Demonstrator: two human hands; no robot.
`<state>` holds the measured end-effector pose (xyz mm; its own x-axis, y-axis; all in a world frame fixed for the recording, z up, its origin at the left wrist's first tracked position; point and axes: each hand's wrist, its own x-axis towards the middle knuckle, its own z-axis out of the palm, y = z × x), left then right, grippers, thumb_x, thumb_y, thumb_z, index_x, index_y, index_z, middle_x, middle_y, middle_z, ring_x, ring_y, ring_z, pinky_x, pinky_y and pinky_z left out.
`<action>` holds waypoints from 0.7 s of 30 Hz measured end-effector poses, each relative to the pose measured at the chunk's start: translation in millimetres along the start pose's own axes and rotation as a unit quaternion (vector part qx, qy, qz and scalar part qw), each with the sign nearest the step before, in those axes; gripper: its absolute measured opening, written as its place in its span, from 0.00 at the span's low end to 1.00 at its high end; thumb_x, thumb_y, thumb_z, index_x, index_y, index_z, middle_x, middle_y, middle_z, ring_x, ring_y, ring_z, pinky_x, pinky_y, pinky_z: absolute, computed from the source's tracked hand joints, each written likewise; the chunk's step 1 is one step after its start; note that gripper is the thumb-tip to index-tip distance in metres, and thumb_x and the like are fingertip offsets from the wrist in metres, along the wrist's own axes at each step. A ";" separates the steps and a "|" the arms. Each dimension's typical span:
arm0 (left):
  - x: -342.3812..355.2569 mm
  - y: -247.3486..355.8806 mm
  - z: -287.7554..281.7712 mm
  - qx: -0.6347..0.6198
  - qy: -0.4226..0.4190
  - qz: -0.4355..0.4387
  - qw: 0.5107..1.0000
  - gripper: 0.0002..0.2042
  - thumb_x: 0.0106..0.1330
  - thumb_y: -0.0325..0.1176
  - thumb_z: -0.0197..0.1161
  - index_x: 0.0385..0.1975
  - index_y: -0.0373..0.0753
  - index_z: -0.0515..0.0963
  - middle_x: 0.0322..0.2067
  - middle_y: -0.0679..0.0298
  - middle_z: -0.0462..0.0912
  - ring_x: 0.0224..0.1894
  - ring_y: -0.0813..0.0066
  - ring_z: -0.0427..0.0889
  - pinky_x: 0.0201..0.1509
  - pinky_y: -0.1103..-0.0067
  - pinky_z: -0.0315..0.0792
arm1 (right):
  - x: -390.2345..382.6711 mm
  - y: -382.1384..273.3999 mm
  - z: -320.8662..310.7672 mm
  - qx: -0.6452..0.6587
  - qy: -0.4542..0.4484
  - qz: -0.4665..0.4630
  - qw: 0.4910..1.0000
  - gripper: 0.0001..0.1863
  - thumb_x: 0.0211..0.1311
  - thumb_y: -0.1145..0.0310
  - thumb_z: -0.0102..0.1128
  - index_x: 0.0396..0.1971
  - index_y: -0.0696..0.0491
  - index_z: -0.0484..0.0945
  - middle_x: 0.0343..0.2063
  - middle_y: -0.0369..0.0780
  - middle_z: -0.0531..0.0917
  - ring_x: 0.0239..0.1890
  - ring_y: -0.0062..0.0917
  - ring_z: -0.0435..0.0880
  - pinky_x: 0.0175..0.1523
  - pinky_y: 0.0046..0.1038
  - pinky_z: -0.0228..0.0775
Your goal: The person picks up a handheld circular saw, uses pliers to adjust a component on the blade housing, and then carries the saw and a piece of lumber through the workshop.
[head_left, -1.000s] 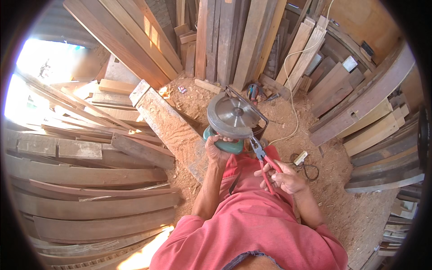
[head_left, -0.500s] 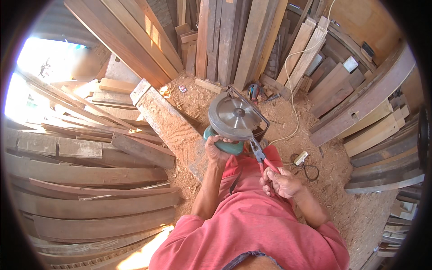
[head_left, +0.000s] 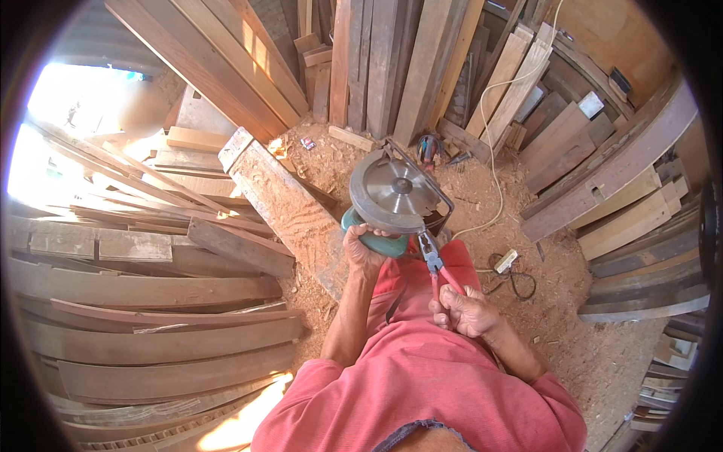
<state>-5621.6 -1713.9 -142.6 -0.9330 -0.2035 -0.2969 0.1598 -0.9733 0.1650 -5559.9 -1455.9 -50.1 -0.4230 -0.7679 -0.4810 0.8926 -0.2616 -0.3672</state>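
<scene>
My left hand is wrapped round the green body of a circular saw, turned so its round silver blade faces up. A grey guard curves along the near rim of the blade, and a dark metal base frame sticks out at its right. My right hand grips the red handles of a pair of pliers. The pliers' metal jaws are up at the near right edge of the saw; exactly what they clamp is too small to tell.
Upright boards lean at the back, with stacked planks left and more right. A sawdust-covered board lies left of the saw. A pale cord, a power strip and small tools lie on the sawdust floor.
The pliers' red handles have come closer together as the fingers of my right hand closed round them. My left hand and the saw have hardly moved.
</scene>
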 end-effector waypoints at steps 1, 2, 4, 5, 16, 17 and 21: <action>0.2 0.0 0.3 0.002 -0.003 -0.001 1.000 0.07 0.46 0.27 0.56 0.27 0.36 0.71 0.22 0.61 0.73 0.24 0.71 0.71 0.31 0.74 0.72 | -0.7 -0.3 2.2 -0.009 0.009 0.000 1.000 0.15 0.68 0.55 0.57 0.26 0.47 0.67 0.33 0.35 0.73 0.33 0.21 0.73 0.37 0.23 0.65; 0.2 -0.1 0.6 0.004 -0.007 -0.002 1.000 0.07 0.47 0.27 0.56 0.27 0.36 0.71 0.22 0.61 0.73 0.24 0.71 0.71 0.31 0.74 0.72 | -0.6 0.2 1.6 -0.007 0.004 -0.002 1.000 0.15 0.68 0.56 0.57 0.26 0.47 0.67 0.33 0.35 0.74 0.33 0.21 0.73 0.37 0.23 0.65; -0.2 -0.5 1.4 0.014 0.007 0.000 1.000 0.07 0.46 0.27 0.56 0.26 0.36 0.71 0.22 0.61 0.73 0.24 0.72 0.71 0.31 0.74 0.72 | -0.2 2.7 -1.1 0.000 -0.007 -0.006 1.000 0.14 0.69 0.56 0.56 0.26 0.47 0.68 0.33 0.35 0.74 0.33 0.21 0.73 0.38 0.23 0.66; -0.5 -0.8 1.6 0.018 0.014 0.000 1.000 0.06 0.46 0.27 0.56 0.25 0.36 0.71 0.22 0.61 0.73 0.24 0.72 0.71 0.31 0.75 0.72 | 0.3 4.7 -2.4 0.007 -0.011 -0.011 1.000 0.12 0.70 0.57 0.54 0.29 0.47 0.69 0.33 0.35 0.74 0.33 0.21 0.73 0.38 0.22 0.66; -1.8 -0.1 2.7 0.012 -0.020 -0.023 0.999 0.05 0.44 0.29 0.57 0.20 0.38 0.70 0.20 0.61 0.72 0.25 0.70 0.71 0.34 0.72 0.72 | 0.7 1.1 -1.0 0.012 -0.012 -0.013 1.000 0.14 0.71 0.56 0.52 0.29 0.49 0.69 0.32 0.36 0.72 0.33 0.22 0.69 0.40 0.23 0.65; -2.5 -0.3 5.2 0.027 -0.024 -0.020 0.999 0.05 0.44 0.29 0.57 0.20 0.38 0.70 0.20 0.62 0.72 0.24 0.70 0.71 0.34 0.72 0.72 | 0.7 -0.1 -0.5 0.011 -0.016 -0.012 1.000 0.15 0.71 0.56 0.52 0.28 0.50 0.69 0.31 0.36 0.71 0.33 0.23 0.69 0.39 0.23 0.64; -0.3 2.7 0.0 0.016 -0.028 -0.019 0.999 0.04 0.45 0.29 0.57 0.20 0.39 0.70 0.20 0.62 0.72 0.24 0.69 0.71 0.33 0.72 0.71 | 1.0 -3.3 5.1 0.001 -0.020 -0.012 1.000 0.18 0.71 0.57 0.52 0.23 0.52 0.68 0.27 0.36 0.69 0.33 0.23 0.67 0.39 0.23 0.63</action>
<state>-5620.9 -1716.4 -142.1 -0.9548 -0.1602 -0.2503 0.1152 -0.9759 0.1853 -5562.5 -1458.8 -45.2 -0.4383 -0.7839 -0.4398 0.8824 -0.2822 -0.3765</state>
